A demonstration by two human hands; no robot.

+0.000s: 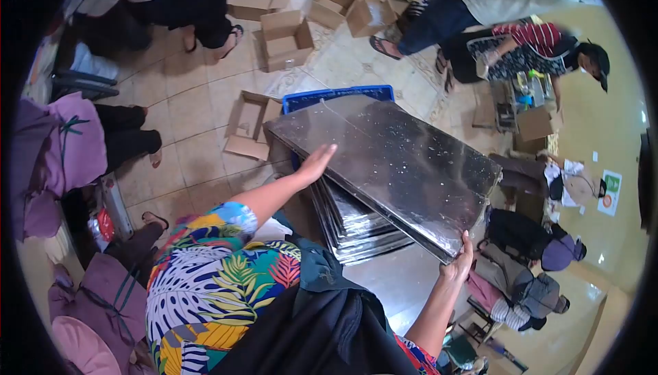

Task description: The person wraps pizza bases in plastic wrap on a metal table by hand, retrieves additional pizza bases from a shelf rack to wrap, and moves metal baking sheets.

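A large dark metal tray [404, 162], its flat top speckled with pale crumbs or flecks, lies tilted in front of me. My left hand [317, 164] is at its near long edge, fingers resting on the top surface. At the right-hand corner my right hand [458, 258] grips the edge, thumb up along the side. The tray's near edge looks thick, so I cannot tell whether it is one tray or more. Beneath it is a stack of shiny metal trays [343, 221], partly covered. A blue crate [343, 92] shows its rim behind the tray.
The stack stands on a shiny metal surface [397, 279]. An open cardboard box [247, 125] sits on the tiled floor at left, with several more boxes [284, 39] farther off. People stand at left and ahead; others are along the wall at right.
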